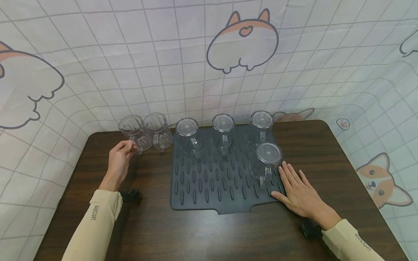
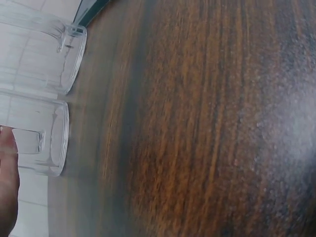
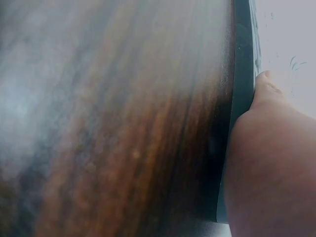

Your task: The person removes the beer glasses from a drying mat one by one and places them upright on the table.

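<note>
My left hand (image 1: 119,159) pinches the handle of the leftmost clear glass mug (image 1: 144,140) between thumb and fingertips. That mug stands upright on the wooden table, and the left wrist view shows its base (image 2: 60,143) low by the tabletop. Close on its right is a second upright glass mug (image 1: 167,138). My right hand (image 1: 298,192) lies palm down with straight fingers at the right edge of a dark grey drying mat (image 1: 209,203), its thumb over the mat's border. Beside those fingertips an upside-down glass mug (image 1: 258,168) sits on the mat.
Along the mat's back stand more upside-down mugs: a left one (image 1: 186,143), a middle one (image 1: 218,136) and a right one (image 1: 253,134). A patterned cloth wall (image 1: 196,90) rises right behind the table (image 1: 153,232).
</note>
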A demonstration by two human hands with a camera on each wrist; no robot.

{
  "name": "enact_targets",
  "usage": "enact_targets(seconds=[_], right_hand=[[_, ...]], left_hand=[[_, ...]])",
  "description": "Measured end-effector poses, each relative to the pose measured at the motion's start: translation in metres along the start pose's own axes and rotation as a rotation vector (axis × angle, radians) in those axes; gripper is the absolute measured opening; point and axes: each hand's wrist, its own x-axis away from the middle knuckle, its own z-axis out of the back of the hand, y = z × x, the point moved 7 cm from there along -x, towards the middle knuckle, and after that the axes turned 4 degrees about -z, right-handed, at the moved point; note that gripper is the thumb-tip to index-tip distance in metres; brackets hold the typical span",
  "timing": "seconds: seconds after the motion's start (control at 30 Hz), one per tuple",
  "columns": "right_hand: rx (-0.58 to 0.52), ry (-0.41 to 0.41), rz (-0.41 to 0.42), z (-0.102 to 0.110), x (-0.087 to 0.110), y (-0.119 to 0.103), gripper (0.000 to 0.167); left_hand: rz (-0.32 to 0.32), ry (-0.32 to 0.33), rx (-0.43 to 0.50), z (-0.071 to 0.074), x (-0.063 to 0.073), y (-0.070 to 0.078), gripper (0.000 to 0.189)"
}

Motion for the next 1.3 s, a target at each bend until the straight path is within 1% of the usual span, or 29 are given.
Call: enact_targets(seconds=[0.27,0.37,0.5,0.77,0.87,1.0,1.17,1.3], right_hand=[[-0.005,0.012,0.003,0.000,-0.001,-0.001,0.094],[-0.007,0.018,0.008,0.000,-0.001,-0.002,0.094],[-0.006,0.015,0.011,-0.001,-0.001,-0.002,0.094],[-0.006,0.006,0.002,-0.001,0.000,0.000,0.095],[-0.009,0.005,0.002,0.000,0.000,-0.001,0.095],[-0.011,0.007,0.003,0.000,0.001,-0.001,0.095],[-0.016,0.010,0.005,0.000,0.001,-0.001,0.095],[-0.017,0.016,0.008,0.001,0.001,-0.002,0.095]], left_hand=[[0.021,-0.003,0.043,0.003,-0.002,-0.002,0.029],[0.037,0.033,0.063,0.005,-0.004,-0.003,0.033],[0.056,0.096,0.086,0.009,-0.002,-0.001,0.038],[0.089,0.149,0.157,0.014,0.006,0.004,0.036],[0.082,0.167,0.154,0.015,0.008,0.010,0.037],[0.054,0.160,0.166,0.015,0.011,0.021,0.036],[0.018,0.113,0.207,0.010,0.016,0.034,0.033],[-0.005,0.088,0.195,0.005,0.019,0.044,0.033]])
